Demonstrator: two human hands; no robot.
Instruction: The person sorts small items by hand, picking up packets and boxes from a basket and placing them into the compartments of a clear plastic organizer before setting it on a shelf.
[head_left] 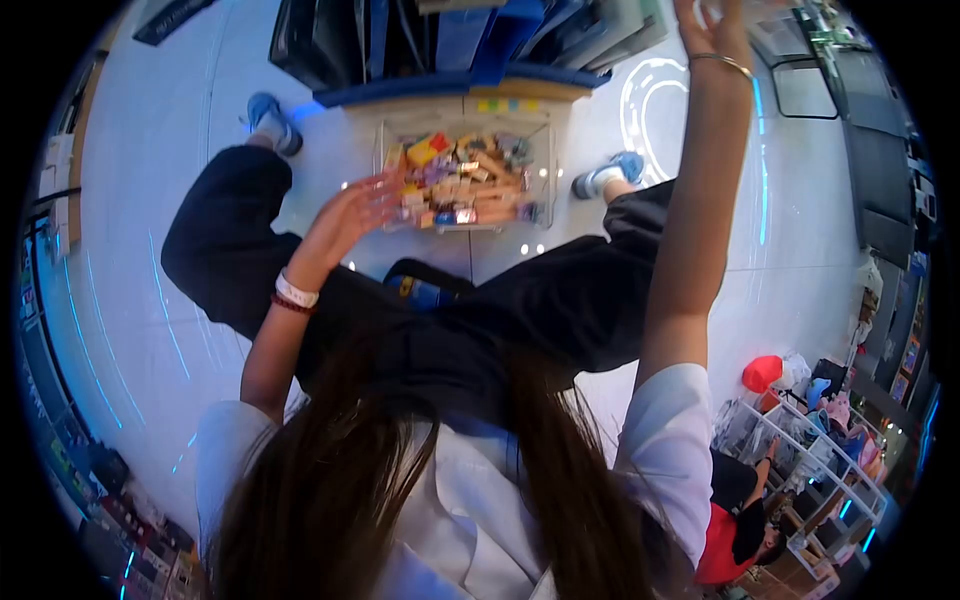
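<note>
My left hand (355,213) hovers at the left side of a clear plastic bin (548,160), its fingers apart and slightly blurred, with nothing in them. Inside the bin lie many wooden blocks (490,172) and a red-and-yellow box (430,149), among other small coloured pieces. At the top edge of the head view, my right hand (712,30) is raised on a stretched arm, past the right of the bin. The frame cuts off its fingertips, so I cannot tell what it holds.
Behind the bin stands a rack of dark and blue upright panels (440,45). My knees spread to both sides of the bin, and a dark blue item (425,285) lies between my legs. At the lower right a person in red (735,540) is beside a white-framed rack (800,440) of goods.
</note>
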